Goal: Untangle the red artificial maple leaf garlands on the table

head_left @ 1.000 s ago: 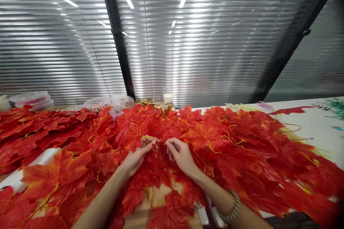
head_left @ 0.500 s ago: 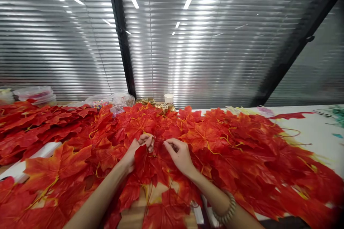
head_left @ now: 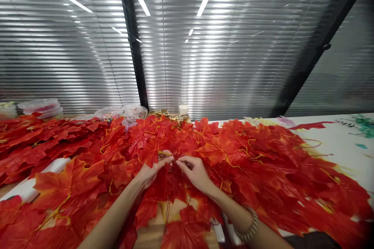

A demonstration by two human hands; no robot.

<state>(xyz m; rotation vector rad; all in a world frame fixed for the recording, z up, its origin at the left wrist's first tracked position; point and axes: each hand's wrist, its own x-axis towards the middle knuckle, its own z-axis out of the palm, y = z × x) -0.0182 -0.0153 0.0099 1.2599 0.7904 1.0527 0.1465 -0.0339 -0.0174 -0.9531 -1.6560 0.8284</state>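
Note:
Red and orange artificial maple leaves (head_left: 219, 149) with thin yellow and red stems lie in a broad heap. At the centre, my left hand (head_left: 154, 169) is closed, pinching the stem of a red leaf (head_left: 152, 151) that stands up above its fingers. Close on its right, my right hand (head_left: 194, 171) has thumb and forefinger pressed together, their tips almost meeting the left fingertips. What lies between the right fingertips is too small to make out. A coiled band (head_left: 249, 225) circles my right wrist.
Behind the leaves stand a white paper cup (head_left: 184, 109), gold wrappers (head_left: 159, 112), clear plastic bags (head_left: 134, 111) and stacked clear tubs (head_left: 41, 107). Green scraps (head_left: 365, 124) lie on the white table (head_left: 346, 151). Window blinds rise behind.
My hands have come together, the left moving right, so their fingertips nearly meet. The leaf at my left hand now stands above the fingers instead of hanging below them.

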